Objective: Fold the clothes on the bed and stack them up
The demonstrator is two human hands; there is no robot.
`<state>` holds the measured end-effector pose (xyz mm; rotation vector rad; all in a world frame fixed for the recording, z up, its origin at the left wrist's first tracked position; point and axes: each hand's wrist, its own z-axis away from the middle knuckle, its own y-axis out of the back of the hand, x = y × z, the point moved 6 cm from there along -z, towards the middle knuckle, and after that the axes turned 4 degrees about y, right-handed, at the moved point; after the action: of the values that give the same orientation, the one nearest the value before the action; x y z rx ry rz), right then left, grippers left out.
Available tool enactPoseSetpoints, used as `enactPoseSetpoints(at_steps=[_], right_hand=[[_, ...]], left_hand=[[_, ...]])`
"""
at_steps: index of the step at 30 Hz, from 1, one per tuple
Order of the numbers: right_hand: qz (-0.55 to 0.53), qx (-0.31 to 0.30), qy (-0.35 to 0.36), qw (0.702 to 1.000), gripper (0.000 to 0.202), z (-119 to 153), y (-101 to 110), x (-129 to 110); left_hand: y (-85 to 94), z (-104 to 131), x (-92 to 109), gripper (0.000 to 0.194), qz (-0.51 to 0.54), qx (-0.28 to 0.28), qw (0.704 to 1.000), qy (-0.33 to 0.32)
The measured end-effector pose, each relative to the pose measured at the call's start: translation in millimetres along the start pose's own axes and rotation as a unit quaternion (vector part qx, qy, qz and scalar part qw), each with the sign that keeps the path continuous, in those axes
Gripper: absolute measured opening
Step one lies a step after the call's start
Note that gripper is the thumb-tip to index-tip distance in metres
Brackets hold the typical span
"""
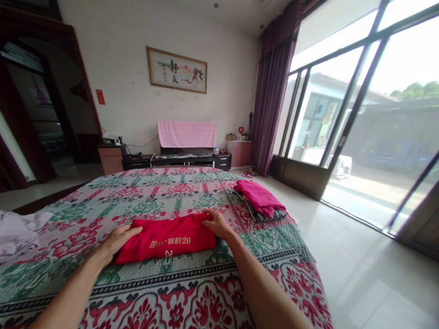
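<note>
A folded red cloth (pixel 168 235) with gold lettering lies on the patterned bedspread (pixel 144 281), just in front of me. My left hand (pixel 118 242) grips its left end, thumb on top and the other fingers partly hidden at the edge. At the upper right corner of the cloth, my right hand (pixel 216 224) pinches the fabric between thumb and fingers. The cloth is wider than it is deep, and its near edge rests on the bedspread.
Folded pink clothing (pixel 259 196) sits on a dark patterned piece at the bed's right side. Pale crumpled fabric (pixel 20 233) lies at the far left. Beyond the bed stands a low cabinet (pixel 222 161) with a pink cloth (pixel 187 134) above it. Glass doors are at the right.
</note>
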<state>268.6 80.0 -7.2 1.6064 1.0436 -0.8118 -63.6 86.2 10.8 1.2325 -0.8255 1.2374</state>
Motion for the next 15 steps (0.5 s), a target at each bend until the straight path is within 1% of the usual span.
enactPoseSetpoints(at_steps=[3, 6, 8, 11, 13, 15], right_hand=[[-0.041, 0.002, -0.006, 0.999, 0.045, 0, -1, 3], [-0.036, 0.004, -0.008, 0.999, 0.045, 0, 0, 4], [-0.019, 0.004, -0.008, 1.0, 0.044, 0, 1, 4], [0.004, 0.005, -0.005, 1.0, 0.042, 0, 3, 3], [0.017, 0.002, -0.002, 1.0, 0.042, 0, 2, 2], [0.031, 0.003, 0.003, 1.0, 0.042, 1, 2, 0]], left_hand=[[2.7, 0, 0, 0.028, -0.024, 0.025, 0.999, -0.016], [5.7, -10, -8, 0.033, -0.031, 0.03, 0.999, -0.03], [7.1, -19, -15, 0.034, -0.026, 0.022, 0.999, -0.035], [7.4, -29, -23, 0.031, -0.022, -0.003, 1.0, -0.015], [7.8, -31, -25, 0.029, -0.026, -0.016, 1.0, -0.002], [9.2, -33, -24, 0.028, -0.036, -0.016, 0.999, -0.01]])
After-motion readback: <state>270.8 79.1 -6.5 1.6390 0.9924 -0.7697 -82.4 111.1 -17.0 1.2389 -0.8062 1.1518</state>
